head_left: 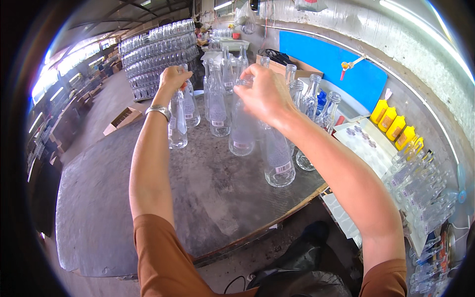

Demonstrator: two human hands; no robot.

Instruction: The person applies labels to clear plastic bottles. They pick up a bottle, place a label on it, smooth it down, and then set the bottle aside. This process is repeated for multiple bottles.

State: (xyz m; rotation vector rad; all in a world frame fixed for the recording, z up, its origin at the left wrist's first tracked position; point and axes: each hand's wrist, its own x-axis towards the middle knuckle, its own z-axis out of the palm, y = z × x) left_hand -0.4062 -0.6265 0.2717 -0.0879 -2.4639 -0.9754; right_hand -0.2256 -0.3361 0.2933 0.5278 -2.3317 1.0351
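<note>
Clear glass bottles with printed labels stand grouped on a dark, worn table (213, 188). At the group's left side my left hand (175, 79) is closed around the neck of a glass bottle (177, 126), which looks upright; its top is hidden by the fingers. My right hand (267, 91) pinches the neck of another glass bottle (241, 131), slightly blurred, in the middle of the group. Just right of it, below my right wrist, stands a bottle (278, 161) nearest the table's front edge. Between my hands another bottle (217, 106) stands untouched.
Stacked layers of glass bottles (161, 54) rise behind the table at left. An open cardboard box (123, 119) lies beyond the left edge. Yellow jugs (396, 127) line the right wall, with more bottles (420, 188) below. A blue panel (331, 64) leans there. Someone (199, 37) is far back.
</note>
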